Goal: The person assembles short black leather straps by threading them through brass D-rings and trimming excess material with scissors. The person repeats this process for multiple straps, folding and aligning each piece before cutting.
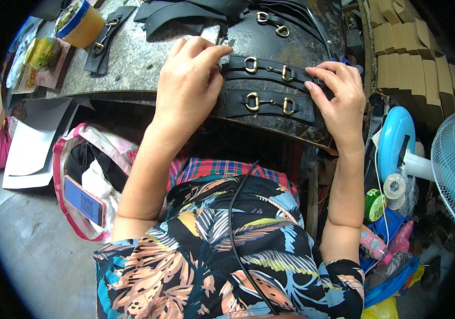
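Black leather straps with brass horsebit buckles (267,85) lie side by side on the dark worn workbench (131,58). Her left hand (187,80) presses fingers-down on their left ends, her right hand (339,95) on the right ends, hands well apart. Farther left sits a yellow tub (81,24).

A leather workshop: buckled black straps (267,69) on a scuffed workbench (131,58), stacked cardboard boxes (408,48).
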`<state>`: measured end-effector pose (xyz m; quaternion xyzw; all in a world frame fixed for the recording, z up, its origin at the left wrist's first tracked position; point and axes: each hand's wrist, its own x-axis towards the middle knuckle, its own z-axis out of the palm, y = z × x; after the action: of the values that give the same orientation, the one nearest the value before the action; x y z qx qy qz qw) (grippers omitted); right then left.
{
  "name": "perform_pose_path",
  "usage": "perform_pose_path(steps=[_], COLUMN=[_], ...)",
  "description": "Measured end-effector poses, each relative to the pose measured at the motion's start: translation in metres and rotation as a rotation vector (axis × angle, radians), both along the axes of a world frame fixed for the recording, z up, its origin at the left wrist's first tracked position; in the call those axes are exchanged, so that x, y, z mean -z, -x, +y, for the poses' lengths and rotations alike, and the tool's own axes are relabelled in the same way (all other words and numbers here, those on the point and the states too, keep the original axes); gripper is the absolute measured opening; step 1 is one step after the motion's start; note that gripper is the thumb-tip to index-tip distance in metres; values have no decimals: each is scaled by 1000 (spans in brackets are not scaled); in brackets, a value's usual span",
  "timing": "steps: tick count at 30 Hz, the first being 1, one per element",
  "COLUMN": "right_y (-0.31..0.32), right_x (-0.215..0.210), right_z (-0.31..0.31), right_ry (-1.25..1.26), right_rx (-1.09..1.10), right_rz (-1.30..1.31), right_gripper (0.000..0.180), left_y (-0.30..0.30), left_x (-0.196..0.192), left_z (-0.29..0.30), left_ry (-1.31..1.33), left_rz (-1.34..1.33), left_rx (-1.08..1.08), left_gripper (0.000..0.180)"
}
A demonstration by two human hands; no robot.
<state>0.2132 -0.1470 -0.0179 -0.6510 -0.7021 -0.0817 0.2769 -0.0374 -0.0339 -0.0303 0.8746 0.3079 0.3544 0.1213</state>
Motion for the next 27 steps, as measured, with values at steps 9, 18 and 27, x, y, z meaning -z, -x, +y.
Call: perform_pose_path(steps=[9, 18, 27], right_y=[-3, -4, -2], right_x=[16, 24, 26], right_z=[-4, -3, -9], right_ry=[-104, -123, -129], right_rx=[40, 55, 58], right_rz=[70, 71, 98], right_gripper=[17, 14, 14], left_y=[-16, -16, -13], left_x=[0, 3, 2], left_z=[-6, -4, -9], left_ry=[-122, -120, -121], left_rz=[153, 115, 128], left_rx=[-52, -42, -39], left_gripper=[20, 15, 13])
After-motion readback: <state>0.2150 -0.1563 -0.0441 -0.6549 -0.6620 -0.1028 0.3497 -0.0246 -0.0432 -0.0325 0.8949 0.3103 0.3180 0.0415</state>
